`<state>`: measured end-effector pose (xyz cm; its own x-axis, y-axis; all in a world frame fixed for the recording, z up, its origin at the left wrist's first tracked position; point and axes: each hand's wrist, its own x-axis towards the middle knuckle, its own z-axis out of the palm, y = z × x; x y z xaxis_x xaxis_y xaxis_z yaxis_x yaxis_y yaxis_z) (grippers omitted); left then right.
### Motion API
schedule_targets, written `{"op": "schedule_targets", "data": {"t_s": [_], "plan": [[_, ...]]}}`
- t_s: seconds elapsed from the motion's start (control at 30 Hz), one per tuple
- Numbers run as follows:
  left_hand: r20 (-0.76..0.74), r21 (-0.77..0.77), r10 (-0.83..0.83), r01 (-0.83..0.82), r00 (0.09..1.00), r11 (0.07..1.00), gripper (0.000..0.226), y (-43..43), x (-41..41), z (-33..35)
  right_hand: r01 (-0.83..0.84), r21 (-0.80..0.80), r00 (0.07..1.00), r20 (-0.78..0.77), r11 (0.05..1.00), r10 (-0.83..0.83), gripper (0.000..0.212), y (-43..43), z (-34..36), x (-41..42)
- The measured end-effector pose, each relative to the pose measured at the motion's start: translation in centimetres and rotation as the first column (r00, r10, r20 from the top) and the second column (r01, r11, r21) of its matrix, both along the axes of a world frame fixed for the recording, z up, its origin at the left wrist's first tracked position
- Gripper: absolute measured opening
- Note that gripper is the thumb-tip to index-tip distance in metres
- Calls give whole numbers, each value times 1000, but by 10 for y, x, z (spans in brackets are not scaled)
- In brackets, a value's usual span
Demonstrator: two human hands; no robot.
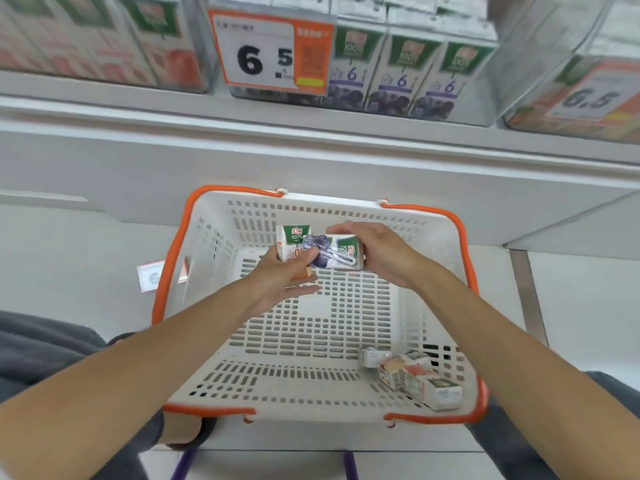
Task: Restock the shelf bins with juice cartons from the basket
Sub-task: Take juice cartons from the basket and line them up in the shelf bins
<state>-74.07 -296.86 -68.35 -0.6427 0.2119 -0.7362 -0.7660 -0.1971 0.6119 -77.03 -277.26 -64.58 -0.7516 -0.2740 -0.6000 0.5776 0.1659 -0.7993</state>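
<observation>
Both hands are reaching into the white basket (346,211) with the orange rim, towards its far side. The left hand (280,277) is holding an orange-print carton (292,242) upright, thumb curling round its near face while the lower fingers are lying straighter beneath it. The right hand (384,254) is gripping a blueberry carton (332,252) by its right end, fingers curling over the top, and the carton is lying on its side. The two cartons are touching, the blueberry one overlapping the lower right of the upright one. In the near right corner of the basket, a few loose cartons (420,381) are lying tumbled together against the wall. On the shelf (311,133) beyond the basket, a clear middle bin (488,109) is showing a row of blueberry cartons (398,77) standing side by side. An orange-edged price tag (270,53) reading 6.5 is hanging on the left part of its front. Red-print cartons (162,46) are filling the bin to the left, blurred.
</observation>
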Motion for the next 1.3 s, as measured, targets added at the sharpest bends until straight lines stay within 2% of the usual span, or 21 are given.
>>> {"op": "schedule_targets", "data": {"t_s": [0.07,0.13,0.2,0.3,0.37,0.5,0.6,0.77,0.83,0.9,0.97,1.03,1.1,1.17,1.23,1.27,1.3], "plan": [[-68,56,83,-79,994,995,48,3,-9,23,5,2,996,-86,1000,-5,34,-11,32,-7],[-155,90,108,-95,982,991,41,5,-18,49,-10,6,987,-160,1000,11,30,-13,65,-11],[-234,104,113,-91,965,990,38,6,-23,76,-17,39,975,-221,999,25,35,-9,97,-13],[-329,64,110,-94,938,994,41,6,-29,116,10,116,932,-361,993,32,32,1,150,-16],[-418,15,76,-76,905,997,35,5,-37,142,70,93,889,-457,993,-20,31,12,189,-21],[-625,-165,-56,-61,778,984,12,5,-58,192,289,129,695,-710,949,-115,28,41,256,-41],[-693,-230,-100,-88,714,969,11,5,-77,224,438,303,556,-831,846,10,25,60,281,-74],[-691,-299,-177,-54,701,953,26,6,-101,255,426,606,592,-748,671,300,44,72,272,-139],[-673,-298,-194,-22,714,954,33,5,-107,261,327,703,639,-657,632,400,49,72,260,-160],[-655,-348,-238,-6,717,938,41,5,-113,266,143,748,756,-505,648,417,54,68,247,-175],[-641,-375,-268,10,720,927,43,5,-118,268,-68,702,870,-306,709,387,58,60,234,-180],[-643,-389,-281,13,712,921,45,9,-121,268,-112,630,908,-249,769,337,62,51,225,-179],[-653,-413,-305,11,693,911,42,17,-123,269,2,601,868,-398,799,298,63,48,231,-171],[-677,-431,-334,15,656,902,39,32,-124,272,140,417,748,-639,898,180,55,51,249,-154],[-706,-450,-370,21,604,893,38,57,-126,278,81,151,711,-701,985,49,47,61,272,-129],[-719,-462,-387,18,578,886,39,68,-127,282,30,105,713,-699,994,52,48,64,280,-118],[-735,-466,-402,26,546,885,42,83,-128,285,13,127,691,-718,992,83,50,70,287,-107]]}}
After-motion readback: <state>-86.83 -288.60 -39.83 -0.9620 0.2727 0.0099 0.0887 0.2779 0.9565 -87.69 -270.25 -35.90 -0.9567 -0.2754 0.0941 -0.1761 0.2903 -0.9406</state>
